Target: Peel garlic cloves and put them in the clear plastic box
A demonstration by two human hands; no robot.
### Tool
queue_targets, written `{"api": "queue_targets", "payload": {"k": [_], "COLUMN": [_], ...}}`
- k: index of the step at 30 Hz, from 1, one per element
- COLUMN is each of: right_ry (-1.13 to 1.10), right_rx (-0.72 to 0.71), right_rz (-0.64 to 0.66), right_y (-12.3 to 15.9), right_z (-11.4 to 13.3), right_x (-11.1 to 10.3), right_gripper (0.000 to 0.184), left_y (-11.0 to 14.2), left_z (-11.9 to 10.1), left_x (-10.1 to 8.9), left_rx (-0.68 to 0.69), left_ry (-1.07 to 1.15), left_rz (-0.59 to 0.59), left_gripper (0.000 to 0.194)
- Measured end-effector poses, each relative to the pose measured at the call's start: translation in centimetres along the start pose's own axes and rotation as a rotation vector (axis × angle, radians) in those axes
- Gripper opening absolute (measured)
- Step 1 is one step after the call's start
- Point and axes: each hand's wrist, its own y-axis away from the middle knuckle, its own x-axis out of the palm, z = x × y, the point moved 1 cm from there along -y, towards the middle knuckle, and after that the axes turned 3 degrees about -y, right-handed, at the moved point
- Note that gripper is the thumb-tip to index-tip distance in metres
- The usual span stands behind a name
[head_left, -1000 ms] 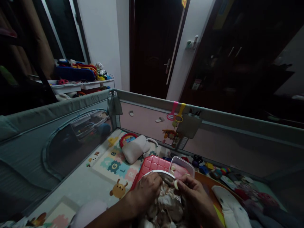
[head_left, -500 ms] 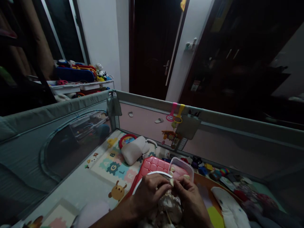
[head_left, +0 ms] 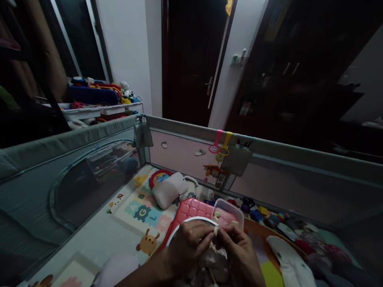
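Observation:
A pale garlic clove [head_left: 216, 230] is pinched between the fingertips of my left hand [head_left: 191, 243] and my right hand [head_left: 237, 249]. Both hands are closed and meet over a white-rimmed bowl [head_left: 193, 218]. Below them lie garlic bulbs [head_left: 214, 263] with a stalk, partly hidden by the hands. Just beyond my right hand is a clear plastic container [head_left: 241, 213] with a few peeled cloves [head_left: 216, 215] in it. Container and bowl rest on a red padded-looking surface [head_left: 194, 207].
A grey-green playpen rail [head_left: 182, 124] with mesh sides surrounds me. On the patterned mat [head_left: 119, 231] lie a white cushion-like object [head_left: 168, 191] and a red round toy [head_left: 155, 175]. Several toys [head_left: 263, 210] and a white cloth [head_left: 289, 255] lie to the right.
The clove has turned slightly between my fingertips, and both hands stay nearly in place. The garlic below looks darker and more shaded now.

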Motion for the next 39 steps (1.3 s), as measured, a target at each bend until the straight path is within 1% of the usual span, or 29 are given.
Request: {"api": "queue_targets", "payload": {"k": [3, 8, 14, 17, 20, 23, 26, 29, 31, 34, 37, 39], "right_ry": [0.027, 0.080, 0.109, 0.092, -0.001, -0.149, -0.289, -0.354, -0.354, -0.361, -0.374, -0.381], "right_rx": [-0.044, -0.084, -0.120, -0.110, -0.052, 0.046, 0.183, 0.277, 0.291, 0.260, 0.224, 0.205], "right_rz": [0.000, -0.037, -0.050, -0.045, -0.011, 0.035, 0.125, 0.186, 0.190, 0.169, 0.116, 0.062], "right_y": [0.1, 0.3, 0.9, 0.9, 0.8, 0.7, 0.7, 0.7, 0.6, 0.5, 0.5, 0.5], "right_z": [0.2, 0.3, 1.2, 1.5, 1.4, 1.1, 0.8, 0.7, 0.7, 0.7, 0.8, 0.9], "right_x": [0.0, 0.1, 0.8, 1.1, 1.4, 1.5, 1.5, 1.3, 1.2, 1.0, 0.9, 0.8], "right_gripper": [0.028, 0.025, 0.024, 0.025, 0.026, 0.029, 0.031, 0.032, 0.034, 0.035, 0.030, 0.028], "left_y": [-0.2, 0.0, -0.1, -0.2, -0.1, 0.0, 0.3, 0.6, 0.8, 0.9, 0.7, 0.5], "left_z": [-0.1, 0.0, -0.2, -0.5, -0.5, -0.1, 0.6, 1.2, 1.4, 1.5, 1.5, 1.3], "left_x": [0.0, 0.5, 0.2, 0.0, -0.1, 0.3, 0.8, 1.3, 1.5, 1.7, 1.6, 1.3], "left_rx": [0.021, 0.075, 0.079, 0.048, 0.023, 0.009, -0.028, -0.045, -0.054, -0.104, -0.151, -0.179], "left_ry": [-0.035, -0.143, -0.159, -0.144, -0.183, -0.266, -0.359, -0.404, -0.414, -0.431, -0.414, -0.341], "left_rz": [-0.006, -0.072, -0.141, -0.144, -0.150, -0.138, -0.128, -0.104, -0.083, -0.041, 0.020, 0.062], "left_gripper": [0.024, 0.026, 0.023, 0.020, 0.019, 0.018, 0.016, 0.016, 0.016, 0.016, 0.014, 0.013]}}
